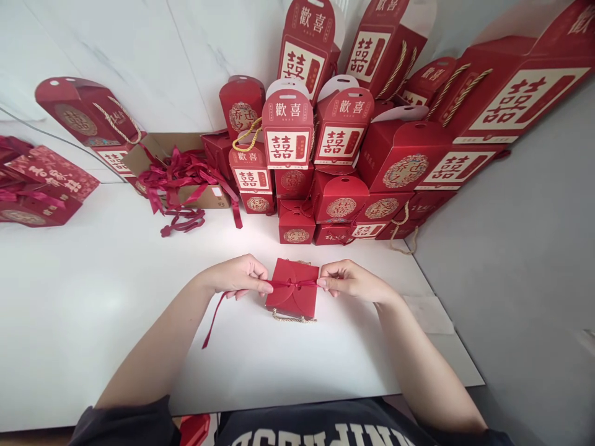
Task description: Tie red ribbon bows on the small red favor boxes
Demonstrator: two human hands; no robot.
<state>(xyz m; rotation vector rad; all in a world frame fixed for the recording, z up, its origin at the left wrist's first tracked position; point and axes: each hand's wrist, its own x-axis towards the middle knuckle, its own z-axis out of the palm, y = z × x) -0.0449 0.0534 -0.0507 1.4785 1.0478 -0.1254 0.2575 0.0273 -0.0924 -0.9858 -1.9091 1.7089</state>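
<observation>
A small red gift box with overlapping rounded flaps rests on the white table, a twisted cord handle along its near side. Dark red ribbon crosses its top and looks knotted at the centre. At the box's left edge my left hand pinches one length of the ribbon, whose tail hangs down below the hand. My right hand pinches the other length at the right edge. Between the hands the ribbon runs nearly straight.
Red gift boxes are stacked against the wall behind. A cardboard box full of loose ribbons stands left of them, some spilling onto the white table. More red boxes lie far left. A grey panel bounds the right side.
</observation>
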